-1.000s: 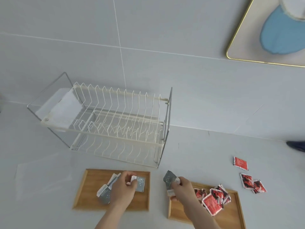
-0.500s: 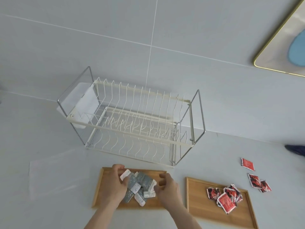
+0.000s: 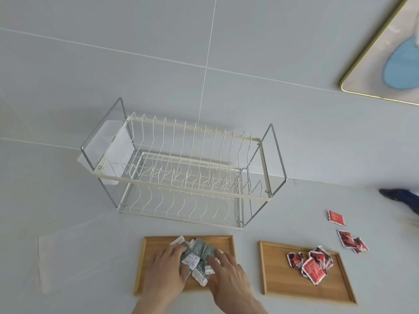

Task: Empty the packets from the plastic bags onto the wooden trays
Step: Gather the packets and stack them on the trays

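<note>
1. Grey packets [image 3: 197, 257] lie heaped on the left wooden tray [image 3: 158, 242], between both hands.
2. Left hand [image 3: 166, 271] and right hand [image 3: 229, 276] rest on the heap's sides, fingers loosely spread.
3. Red packets [image 3: 311, 264] lie on the right wooden tray [image 3: 281, 282]; three more [image 3: 350, 240] on the bench [image 3: 68, 264].
4. Clear plastic bag [image 3: 65, 257] lies flat left of the trays.

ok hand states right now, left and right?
Left hand: open, straight fingers resting on the grey packets on the left wooden tray.
Right hand: open, fingers pressing the same pile; holds nothing.
</note>
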A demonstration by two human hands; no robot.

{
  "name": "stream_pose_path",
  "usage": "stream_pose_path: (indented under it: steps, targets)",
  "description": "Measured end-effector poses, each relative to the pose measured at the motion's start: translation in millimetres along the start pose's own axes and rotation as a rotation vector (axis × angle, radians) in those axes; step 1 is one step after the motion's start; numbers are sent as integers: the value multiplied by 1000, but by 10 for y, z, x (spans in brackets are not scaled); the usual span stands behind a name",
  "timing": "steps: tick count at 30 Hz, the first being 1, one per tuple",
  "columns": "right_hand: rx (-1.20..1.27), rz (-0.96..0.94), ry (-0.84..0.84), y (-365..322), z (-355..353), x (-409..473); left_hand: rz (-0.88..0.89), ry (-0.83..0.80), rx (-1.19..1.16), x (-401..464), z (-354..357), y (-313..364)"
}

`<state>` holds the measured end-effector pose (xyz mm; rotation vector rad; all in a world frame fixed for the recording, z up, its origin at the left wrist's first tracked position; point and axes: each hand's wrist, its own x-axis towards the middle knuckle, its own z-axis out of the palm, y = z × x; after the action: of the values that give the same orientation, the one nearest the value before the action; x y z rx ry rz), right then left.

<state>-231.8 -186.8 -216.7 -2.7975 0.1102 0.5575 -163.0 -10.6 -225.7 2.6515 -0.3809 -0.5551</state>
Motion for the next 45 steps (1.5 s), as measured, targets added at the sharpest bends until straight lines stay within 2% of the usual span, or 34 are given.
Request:
stream_pose_path:
  steps: [5, 13, 20, 28, 30, 33, 36, 41, 45]
  targets:
    - [87, 33, 138, 79, 71, -29, 65, 89, -6, 27, -16, 151]
    - [212, 139, 342, 605, -144, -233, 238, 29, -44, 97, 110, 853]
    - [355, 259, 482, 1675, -460, -523, 322, -55, -129, 233, 415, 1846]
    - [494, 666, 644, 3219, -799, -908, 354, -94, -156, 394, 904, 3300]
    - [493, 786, 634, 3567, -869, -910, 345, -103, -154, 467, 1017, 3567]
    - [516, 954, 522, 3983, -957, -822, 314, -116, -132, 589, 1177, 3843]
    - [568, 1032, 440, 4224, -977, -647, 286, -118, -86, 701, 1267, 4026]
    - [498, 1050, 436, 4374, -896, -345, 237, -99, -55, 927, 1352, 4215]
    - [609, 884, 500, 4516, -772, -184, 224, -96, -27, 1137, 1434, 4378]
